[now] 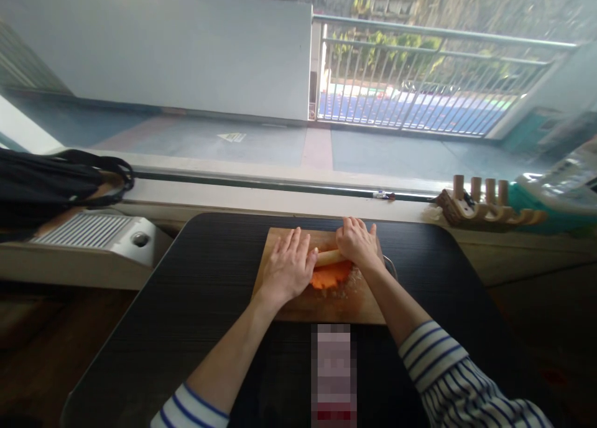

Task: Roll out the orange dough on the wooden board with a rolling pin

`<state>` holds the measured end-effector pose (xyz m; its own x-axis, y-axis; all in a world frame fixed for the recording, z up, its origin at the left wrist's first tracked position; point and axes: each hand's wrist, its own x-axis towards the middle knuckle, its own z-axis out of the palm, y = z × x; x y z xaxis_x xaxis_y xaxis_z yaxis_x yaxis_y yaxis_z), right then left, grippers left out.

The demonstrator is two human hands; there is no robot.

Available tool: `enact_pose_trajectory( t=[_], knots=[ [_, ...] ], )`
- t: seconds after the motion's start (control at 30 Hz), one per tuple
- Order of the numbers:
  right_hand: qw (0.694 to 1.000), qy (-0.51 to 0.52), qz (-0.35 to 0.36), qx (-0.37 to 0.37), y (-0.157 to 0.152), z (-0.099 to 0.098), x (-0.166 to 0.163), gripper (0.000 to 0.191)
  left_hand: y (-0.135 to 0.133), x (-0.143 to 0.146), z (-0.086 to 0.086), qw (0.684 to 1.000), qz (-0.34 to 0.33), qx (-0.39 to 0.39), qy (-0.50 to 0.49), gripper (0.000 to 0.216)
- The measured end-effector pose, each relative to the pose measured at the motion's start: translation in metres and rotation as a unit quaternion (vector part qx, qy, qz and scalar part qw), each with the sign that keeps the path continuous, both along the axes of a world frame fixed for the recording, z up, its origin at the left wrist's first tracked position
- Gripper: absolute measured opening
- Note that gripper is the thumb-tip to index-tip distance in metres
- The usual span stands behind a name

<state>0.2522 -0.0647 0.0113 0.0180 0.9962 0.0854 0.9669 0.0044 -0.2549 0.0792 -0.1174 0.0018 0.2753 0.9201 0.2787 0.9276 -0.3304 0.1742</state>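
Observation:
A pale wooden rolling pin (328,258) lies across a flattened piece of orange dough (330,275) on a wooden board (298,311). My left hand (288,265) rests on the pin's left end, palm down with its fingers stretched out. On the right end lies my right hand (358,242), also palm down, its fingers reaching forward over the pin and slightly bent. Both pin ends are hidden under the hands. The dough's near edge is ragged, and whitish flour or crumbs are scattered on the board to its right.
The board sits on a dark table (186,316). A pixelated upright rectangle (333,372) covers the near middle. Beyond are a window sill (261,198), a wooden rack with pegs (489,204) at right, and a black bag (56,182) and white radiator (130,235) at left.

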Motion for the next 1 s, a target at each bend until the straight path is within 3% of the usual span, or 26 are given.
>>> enact_pose_trajectory(
  t=[0.2,0.47,0.8,1.0],
  knots=[
    [1.0,0.009,-0.006,-0.007,0.005,0.001,-0.003,0.035,0.019,-0.009,0.006,0.994,-0.011,-0.111,-0.001,0.058],
    [0.998,-0.029,0.017,0.043,-0.04,0.002,0.003,0.042,-0.021,0.002,0.001,0.999,-0.025,0.011,0.023,0.05],
    [0.991,-0.064,0.021,0.112,-0.091,-0.023,0.012,0.048,-0.062,-0.001,-0.004,0.996,-0.06,0.062,0.02,0.047],
    [0.99,-0.073,0.033,0.112,-0.12,-0.031,0.018,0.049,-0.081,-0.005,-0.006,0.994,-0.068,0.087,0.009,0.044]
  ],
)
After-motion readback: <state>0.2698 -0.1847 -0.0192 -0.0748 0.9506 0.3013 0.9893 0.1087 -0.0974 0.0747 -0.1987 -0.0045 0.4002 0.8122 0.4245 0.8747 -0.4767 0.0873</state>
